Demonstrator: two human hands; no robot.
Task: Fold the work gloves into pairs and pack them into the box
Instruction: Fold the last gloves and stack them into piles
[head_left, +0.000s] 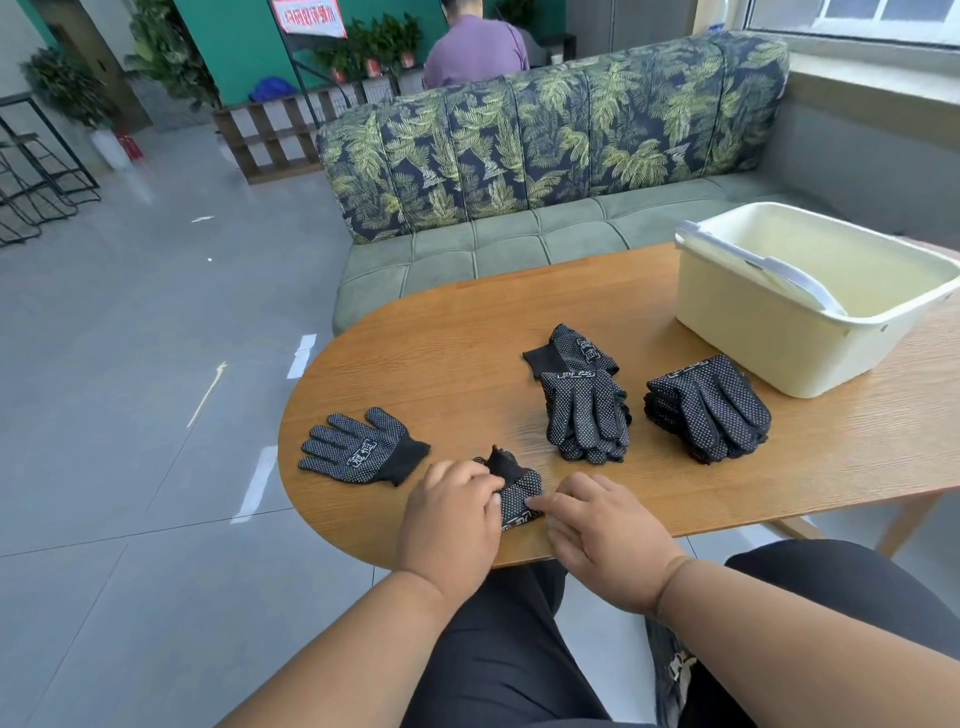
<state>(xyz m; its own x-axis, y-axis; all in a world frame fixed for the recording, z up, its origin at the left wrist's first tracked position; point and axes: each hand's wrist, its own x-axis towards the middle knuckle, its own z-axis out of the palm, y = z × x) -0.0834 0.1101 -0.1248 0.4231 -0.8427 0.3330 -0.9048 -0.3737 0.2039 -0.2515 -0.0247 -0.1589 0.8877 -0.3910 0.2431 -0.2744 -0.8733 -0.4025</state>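
Nearest us, at the near edge of the counter (467, 332), both hands work on a glove bundle (517, 493). The left hand (449, 514) curls its fingers over the bundle's left side and holds it; the right hand (605, 530) lies with fingers fairly straight, the grip spread and its fingertips pressing the bundle's right edge. We judge this to be a pair in mid-fold, its black cuff sticking up on the far side.

Just left of it a single glove (361, 449) lies flat, dotted palm up, unfolded. Farther in, toward the middle of the counter, sits a middle stack (584, 410) of gloves with one more glove lying against its far side, and to the right a second right stack (709, 408), both unfolded as far as we can tell.

Farthest, at the right, the cream box (779, 332) stands open; no gloves show inside. Packing has not begun, and most folding remains.
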